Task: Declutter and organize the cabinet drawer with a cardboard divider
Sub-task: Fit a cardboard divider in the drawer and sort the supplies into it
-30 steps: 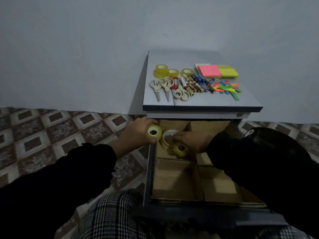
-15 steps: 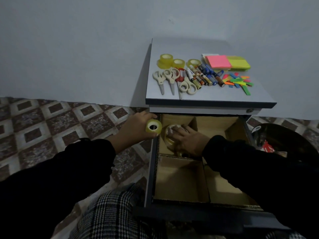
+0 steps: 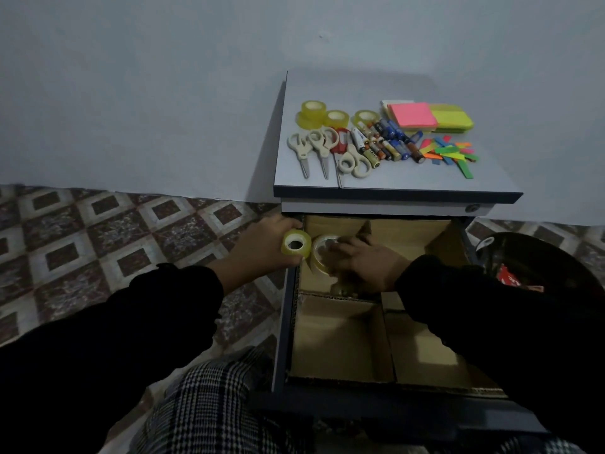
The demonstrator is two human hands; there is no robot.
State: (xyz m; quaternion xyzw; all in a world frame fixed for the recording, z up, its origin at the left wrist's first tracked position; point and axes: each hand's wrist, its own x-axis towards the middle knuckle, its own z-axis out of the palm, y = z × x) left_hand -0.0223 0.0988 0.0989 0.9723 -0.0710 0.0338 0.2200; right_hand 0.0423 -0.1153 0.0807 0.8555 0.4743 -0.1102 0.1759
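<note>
Four compartments were formed in the open drawer by a cardboard divider. Both near compartments were seen holding nothing but their cardboard floor. In the far left compartment a large roll of clear tape was stood on edge, and a smaller roll was partly seen lower down, in shadow under the right hand. The far right compartment was largely hidden by the right sleeve.

The right hand was laid over the large roll, its fingers curved across the roll's upper edge and touching it; whether the roll was truly gripped or only steadied could not be told. A small yellow tape roll was held in the left hand at the drawer's left wall, the fingers curled round its far side so that its core faced the camera.

On the cabinet top, used as a bench, three more yellow tape rolls were lined up at the back. Several pairs of scissors were laid in front of them, a cluster of batteries to their right, and pink and yellow sticky note pads in the far right corner, with coloured paper strips scattered just before the pads. A dark round bin was stood on the tiled floor to the right of the drawer.
</note>
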